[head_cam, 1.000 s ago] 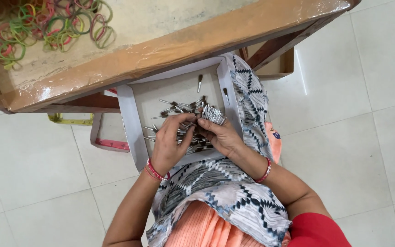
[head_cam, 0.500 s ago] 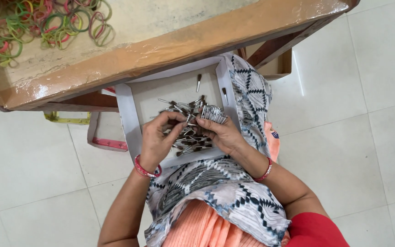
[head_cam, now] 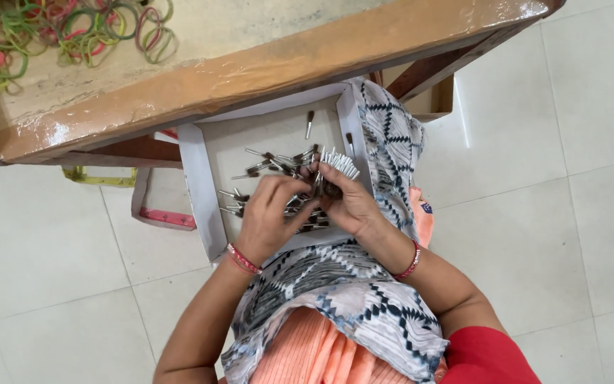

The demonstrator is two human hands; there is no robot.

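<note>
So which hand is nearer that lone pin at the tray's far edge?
Right. The right hand sits just below and right of the lone pin; the left hand is lower and further left.

Coloured rubber bands [head_cam: 72,32] lie on the wooden table [head_cam: 264,60].

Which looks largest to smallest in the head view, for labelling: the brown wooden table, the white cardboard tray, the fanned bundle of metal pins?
1. Brown wooden table, largest, though nearer the camera.
2. White cardboard tray.
3. Fanned bundle of metal pins, held in the right hand.
</note>
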